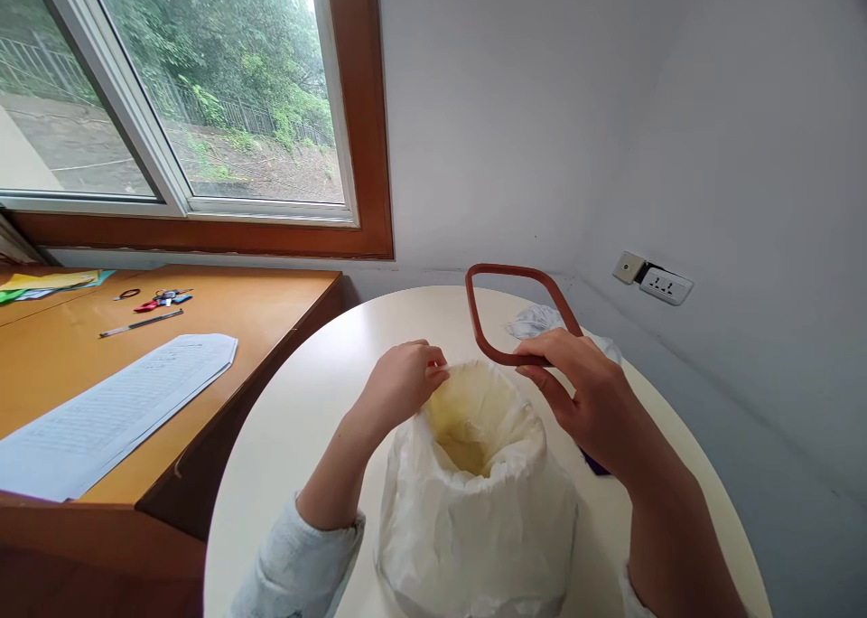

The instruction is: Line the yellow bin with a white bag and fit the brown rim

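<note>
A bin lined with a white plastic bag [474, 537] stands in front of me, its mouth open and the bag folded down over the rim. My left hand [403, 379] is closed on the bag's edge at the left of the rim, thumb and fingers pinched together. In my right hand [586, 388] is a reddish-brown rounded rectangular ring [505, 359], gripped along its near side and tilted up above the far right of the bin's mouth. The ring is apart from the bag. The bin's own walls are hidden under the liner.
The bin stands on a round cream table [298, 419]. Behind the ring lies crumpled clear plastic [535, 321]; a dark item [596, 463] shows under my right wrist. On the wooden desk [271, 297] at left are papers [122, 410], a pen [141, 323] and keys [163, 299].
</note>
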Available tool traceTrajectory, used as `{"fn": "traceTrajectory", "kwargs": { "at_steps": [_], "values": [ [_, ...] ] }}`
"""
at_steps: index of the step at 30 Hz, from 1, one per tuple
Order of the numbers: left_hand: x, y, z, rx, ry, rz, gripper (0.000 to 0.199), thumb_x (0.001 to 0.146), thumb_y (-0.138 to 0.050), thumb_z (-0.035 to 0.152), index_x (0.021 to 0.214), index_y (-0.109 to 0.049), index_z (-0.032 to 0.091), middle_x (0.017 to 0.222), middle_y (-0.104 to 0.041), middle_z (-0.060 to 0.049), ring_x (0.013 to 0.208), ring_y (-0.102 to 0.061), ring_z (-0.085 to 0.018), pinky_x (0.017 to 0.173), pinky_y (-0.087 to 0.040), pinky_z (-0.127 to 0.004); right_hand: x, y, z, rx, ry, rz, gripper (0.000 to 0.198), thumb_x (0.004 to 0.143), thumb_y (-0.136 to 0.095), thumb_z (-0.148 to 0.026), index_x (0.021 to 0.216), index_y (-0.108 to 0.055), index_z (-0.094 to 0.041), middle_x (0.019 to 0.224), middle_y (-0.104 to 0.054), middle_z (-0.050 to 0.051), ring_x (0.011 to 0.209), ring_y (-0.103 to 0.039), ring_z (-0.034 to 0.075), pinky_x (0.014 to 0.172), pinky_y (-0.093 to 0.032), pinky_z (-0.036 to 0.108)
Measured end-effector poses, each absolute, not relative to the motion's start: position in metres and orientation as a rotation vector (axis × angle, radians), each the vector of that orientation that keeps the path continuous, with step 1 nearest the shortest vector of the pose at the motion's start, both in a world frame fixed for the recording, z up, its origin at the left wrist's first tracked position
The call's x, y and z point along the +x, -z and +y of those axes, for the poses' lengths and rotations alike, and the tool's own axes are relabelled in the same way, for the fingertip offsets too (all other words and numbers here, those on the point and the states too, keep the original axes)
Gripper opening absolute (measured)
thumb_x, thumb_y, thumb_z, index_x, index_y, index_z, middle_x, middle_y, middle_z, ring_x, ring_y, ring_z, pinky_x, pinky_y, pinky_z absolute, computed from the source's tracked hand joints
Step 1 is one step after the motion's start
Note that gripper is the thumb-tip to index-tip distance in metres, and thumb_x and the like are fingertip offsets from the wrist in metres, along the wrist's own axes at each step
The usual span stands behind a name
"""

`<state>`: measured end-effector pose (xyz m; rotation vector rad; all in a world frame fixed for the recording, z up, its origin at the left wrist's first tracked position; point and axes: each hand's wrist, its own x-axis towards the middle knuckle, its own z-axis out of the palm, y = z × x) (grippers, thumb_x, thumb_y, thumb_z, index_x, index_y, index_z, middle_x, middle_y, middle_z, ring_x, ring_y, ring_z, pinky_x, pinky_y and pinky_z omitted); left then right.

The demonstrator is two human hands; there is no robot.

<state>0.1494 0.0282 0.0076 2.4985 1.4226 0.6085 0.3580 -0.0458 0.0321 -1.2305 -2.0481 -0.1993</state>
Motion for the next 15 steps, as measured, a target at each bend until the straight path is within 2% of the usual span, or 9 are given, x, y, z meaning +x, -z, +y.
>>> {"fn": "traceTrajectory", "kwargs": {
  "at_steps": [15],
  "values": [
    [0.1503,-0.0078,0.0329,2.478,-0.545,1.438,0.024,0.082,-0.045,0.035,0.071,-0.062,0.022,0.078,-0.063,0.0,0.066,-0.054,-0.015,0.056,-0.037,-0.025,0.3561,-0.0372,-0.0532,-1.293,0.137,-2.061,0.009,0.089,-0.043,-0.022,0.094,-0.05,-0.022,0.088,-0.061,0.001,0.081,-0.056,0.016,0.075,-0.041,0.032]
  ]
}}
